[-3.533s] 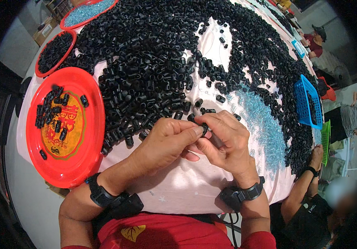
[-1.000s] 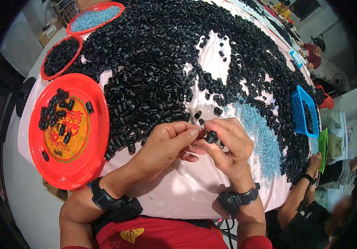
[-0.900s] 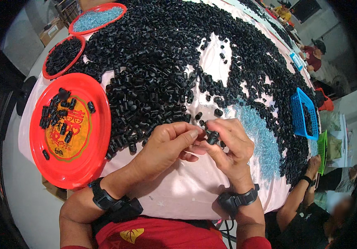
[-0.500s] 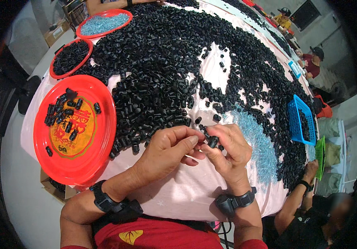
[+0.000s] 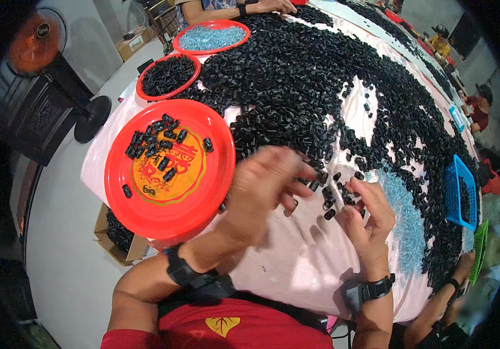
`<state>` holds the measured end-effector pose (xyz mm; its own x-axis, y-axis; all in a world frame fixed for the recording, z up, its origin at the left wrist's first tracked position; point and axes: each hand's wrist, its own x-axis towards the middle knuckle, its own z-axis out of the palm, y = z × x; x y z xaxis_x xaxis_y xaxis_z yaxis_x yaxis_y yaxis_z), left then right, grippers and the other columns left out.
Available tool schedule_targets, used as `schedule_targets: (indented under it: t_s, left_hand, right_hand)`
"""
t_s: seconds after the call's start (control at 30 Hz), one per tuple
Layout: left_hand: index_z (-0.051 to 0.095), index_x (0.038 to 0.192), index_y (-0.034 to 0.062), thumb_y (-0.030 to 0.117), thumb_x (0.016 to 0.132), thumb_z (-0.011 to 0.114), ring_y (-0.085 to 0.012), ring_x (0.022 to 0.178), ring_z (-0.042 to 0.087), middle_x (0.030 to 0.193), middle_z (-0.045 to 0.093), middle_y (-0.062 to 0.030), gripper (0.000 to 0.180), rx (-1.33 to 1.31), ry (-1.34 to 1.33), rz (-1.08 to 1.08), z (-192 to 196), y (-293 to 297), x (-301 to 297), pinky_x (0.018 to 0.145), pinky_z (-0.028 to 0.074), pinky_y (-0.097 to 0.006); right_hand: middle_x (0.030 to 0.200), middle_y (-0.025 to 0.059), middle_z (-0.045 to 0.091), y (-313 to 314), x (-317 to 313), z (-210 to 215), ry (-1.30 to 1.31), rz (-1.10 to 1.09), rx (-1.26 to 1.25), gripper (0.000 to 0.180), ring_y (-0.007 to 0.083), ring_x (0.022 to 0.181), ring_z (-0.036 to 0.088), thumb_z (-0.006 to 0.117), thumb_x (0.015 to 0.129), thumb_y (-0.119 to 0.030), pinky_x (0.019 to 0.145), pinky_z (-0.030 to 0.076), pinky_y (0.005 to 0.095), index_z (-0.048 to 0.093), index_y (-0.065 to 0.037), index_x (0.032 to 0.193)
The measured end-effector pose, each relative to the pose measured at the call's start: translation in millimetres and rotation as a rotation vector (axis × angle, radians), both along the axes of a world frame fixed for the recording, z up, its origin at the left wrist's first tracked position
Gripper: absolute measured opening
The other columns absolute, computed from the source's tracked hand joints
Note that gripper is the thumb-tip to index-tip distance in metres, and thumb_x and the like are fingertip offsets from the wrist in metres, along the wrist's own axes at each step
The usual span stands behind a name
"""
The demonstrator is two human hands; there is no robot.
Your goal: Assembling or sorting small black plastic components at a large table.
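Observation:
My left hand (image 5: 270, 180) is smeared by motion, between the large red plate and the near edge of a heap of small black plastic parts (image 5: 261, 75). Whether its fingers hold anything does not show. My right hand (image 5: 372, 215) is beside it over the pink cloth (image 5: 296, 262), thumb and fingers curled round a small black plastic part (image 5: 350, 198). A few loose black parts (image 5: 329, 214) lie between the two hands. Several joined black pieces (image 5: 157, 136) rest on the large red plate (image 5: 203, 203) at left.
Farther back stand a red plate of black pieces (image 5: 168, 75) and another of clear bluish pieces (image 5: 212, 38). More clear pieces (image 5: 404, 227) are spread at right, near a blue basket (image 5: 459, 192). A cardboard box (image 5: 116, 238) and fan (image 5: 87, 116) are at left. Co-workers sit around the table.
The view has swung left, bringing in the fan. My hands, formerly together at a small black part, have parted; the left has moved toward the large red plate.

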<state>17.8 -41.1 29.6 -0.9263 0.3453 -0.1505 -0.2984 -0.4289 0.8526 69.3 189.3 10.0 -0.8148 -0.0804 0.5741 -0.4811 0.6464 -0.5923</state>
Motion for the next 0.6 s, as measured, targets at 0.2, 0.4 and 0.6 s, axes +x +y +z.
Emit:
schedule_targets:
  t_s: [0.2,0.4,0.6]
  left_hand:
    - [0.062,0.124,0.0018,0.037,0.108,0.051,-0.0144,0.084,0.070,0.106,0.072,-0.0113,0.040,0.625,-0.271,0.340,-3.2,-85.6,-43.7,0.063,0.051,-0.020]
    - [0.064,0.122,-0.0053,0.041,0.110,0.041,-0.0215,0.096,0.070,0.110,0.072,-0.0151,0.053,0.286,0.416,-0.295,31.9,-49.0,4.5,0.083,0.052,-0.032]
    - [0.071,0.095,-0.0014,0.032,0.102,0.056,-0.0226,0.096,0.068,0.102,0.071,-0.0133,0.037,0.473,-0.008,-0.335,67.3,-46.5,105.2,0.083,0.051,-0.031]
  right_hand:
    - [0.094,0.0126,0.074,-3.9,-3.4,-3.0,0.012,-0.010,0.007,0.023,0.0188,0.077,0.067,0.076,0.082,0.002,0.062,0.051,0.0272,0.076,0.000,0.106]
    - [0.077,0.0096,0.066,15.1,-1.7,0.7,-0.246,0.007,0.192,0.011,0.0224,0.067,0.063,0.078,0.082,-0.003,0.059,0.050,0.0324,0.076,-0.003,0.093]
    - [0.089,0.0133,0.069,17.7,-9.4,-6.5,-0.097,-0.190,0.197,0.024,0.0290,0.078,0.065,0.079,0.083,-0.006,0.068,0.053,0.0358,0.075,-0.004,0.107]
